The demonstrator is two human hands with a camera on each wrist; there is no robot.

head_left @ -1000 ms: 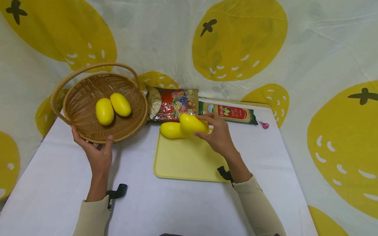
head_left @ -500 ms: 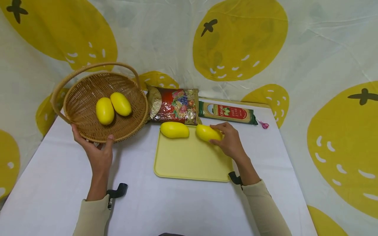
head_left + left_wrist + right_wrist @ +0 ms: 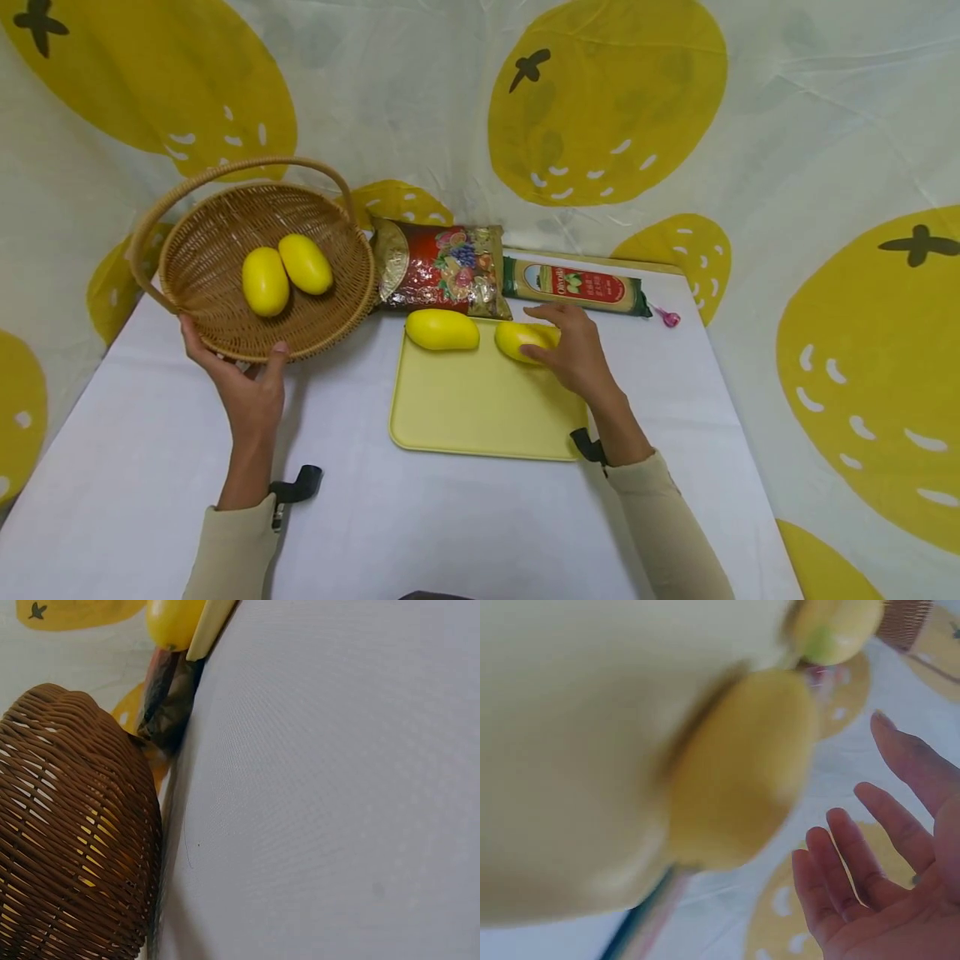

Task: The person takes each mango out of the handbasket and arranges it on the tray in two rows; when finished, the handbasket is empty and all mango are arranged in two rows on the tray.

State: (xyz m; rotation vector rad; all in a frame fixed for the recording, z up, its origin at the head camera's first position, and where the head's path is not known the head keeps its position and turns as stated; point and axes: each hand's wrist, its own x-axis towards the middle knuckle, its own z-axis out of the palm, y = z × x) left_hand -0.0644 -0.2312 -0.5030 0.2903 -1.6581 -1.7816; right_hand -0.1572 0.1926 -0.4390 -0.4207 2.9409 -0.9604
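Note:
My left hand point(image 3: 253, 404) grips the lower rim of a tilted wicker basket point(image 3: 206, 254), thumb at the front. Two yellow mangoes point(image 3: 266, 282) lie inside it. Its woven outside point(image 3: 67, 825) fills the left of the left wrist view. On a pale yellow tray point(image 3: 480, 408), one mango point(image 3: 442, 330) lies at the back left and another mango point(image 3: 513, 340) at the back right. My right hand point(image 3: 576, 354) hovers beside the right one, partly covering it from above. The right wrist view shows spread fingers point(image 3: 847, 840) apart from that mango point(image 3: 742, 765).
Behind the tray lie a shiny red and gold food bag point(image 3: 442, 267) and a green-ended spaghetti packet point(image 3: 577, 285). A pink-wrapped lollipop point(image 3: 670, 318) is at the right. Fruit-printed cloth point(image 3: 750, 125) hangs behind and at the sides of the white-covered table point(image 3: 360, 517).
My right hand has lowered a mango onto the tray's back right and let go, its fingers now spread. My left hand and the basket have stayed in place.

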